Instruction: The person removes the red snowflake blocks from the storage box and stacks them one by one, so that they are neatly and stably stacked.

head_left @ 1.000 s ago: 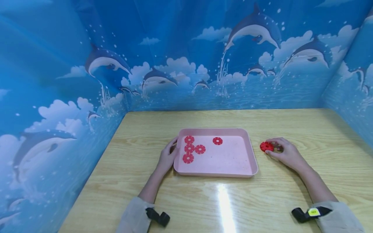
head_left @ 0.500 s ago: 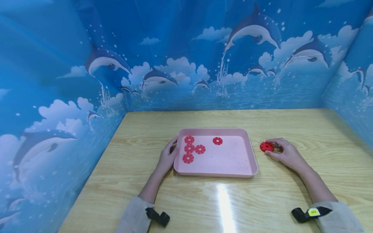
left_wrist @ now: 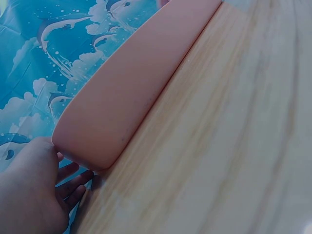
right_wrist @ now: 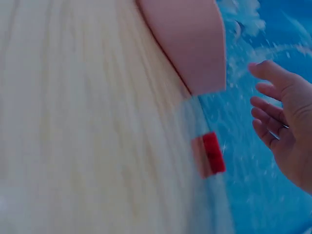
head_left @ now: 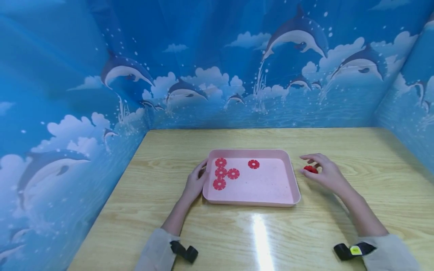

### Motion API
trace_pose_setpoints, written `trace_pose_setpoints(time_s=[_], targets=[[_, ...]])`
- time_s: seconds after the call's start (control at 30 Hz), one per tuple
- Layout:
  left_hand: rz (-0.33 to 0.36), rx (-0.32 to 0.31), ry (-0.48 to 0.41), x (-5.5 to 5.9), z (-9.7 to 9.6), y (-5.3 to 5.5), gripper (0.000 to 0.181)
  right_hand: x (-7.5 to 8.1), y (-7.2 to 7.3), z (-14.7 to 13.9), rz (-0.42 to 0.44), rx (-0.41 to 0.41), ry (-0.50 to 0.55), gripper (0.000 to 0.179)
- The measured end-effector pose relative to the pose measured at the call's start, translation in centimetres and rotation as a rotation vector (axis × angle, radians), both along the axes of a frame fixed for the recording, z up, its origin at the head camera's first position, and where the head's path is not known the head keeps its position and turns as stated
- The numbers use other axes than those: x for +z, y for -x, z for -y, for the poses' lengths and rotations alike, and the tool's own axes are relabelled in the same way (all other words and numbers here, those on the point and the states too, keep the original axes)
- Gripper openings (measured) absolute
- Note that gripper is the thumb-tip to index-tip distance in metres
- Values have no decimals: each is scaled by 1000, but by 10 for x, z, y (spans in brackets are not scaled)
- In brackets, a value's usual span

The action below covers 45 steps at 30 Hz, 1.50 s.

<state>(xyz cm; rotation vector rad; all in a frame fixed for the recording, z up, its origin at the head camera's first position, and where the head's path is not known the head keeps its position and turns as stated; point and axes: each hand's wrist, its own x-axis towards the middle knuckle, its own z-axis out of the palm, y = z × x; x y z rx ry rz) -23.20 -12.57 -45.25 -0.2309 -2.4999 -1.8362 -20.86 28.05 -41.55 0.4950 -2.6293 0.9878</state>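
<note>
Stack of red pieces (head_left: pixel 310 169) sat just below right hand (head_left: pixel 325 171), way nearer one, right of tray (head_left: pixel 264 190); fingers loose, empty. Left hand (head_left: pixel 196 182) gripped tray's left wall.

pink tray (head_left: pixel 268 186) holds 5 red discs (head_left: pixel 233 177); stack (head_left: pixel 310 169) beside

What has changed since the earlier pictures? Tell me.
The right hand has let go of the stack of red discs and lifted slightly, its fingers now apart. The stack stays on the table. The tray, the five red discs inside and the left hand against its left end look unchanged.
</note>
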Motion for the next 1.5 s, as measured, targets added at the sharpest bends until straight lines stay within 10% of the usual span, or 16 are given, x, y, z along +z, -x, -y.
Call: trace_pose_setpoints(time_s=[0.33, 0.8, 1.13, 1.5], targets=[[-12, 7, -5, -2, 1, -2, 44, 22, 19, 81, 116, 207, 28, 40], [2, -10, 10, 36, -7, -23, 43, 11, 40, 164, 285, 362, -12, 38], [4, 5, -1, 1, 0, -2, 44, -9, 45, 183, 330, 296, -75, 38], [6, 22, 17, -2, 0, -1, 43, -20, 44, 185, 173, 249, -163, 34]])
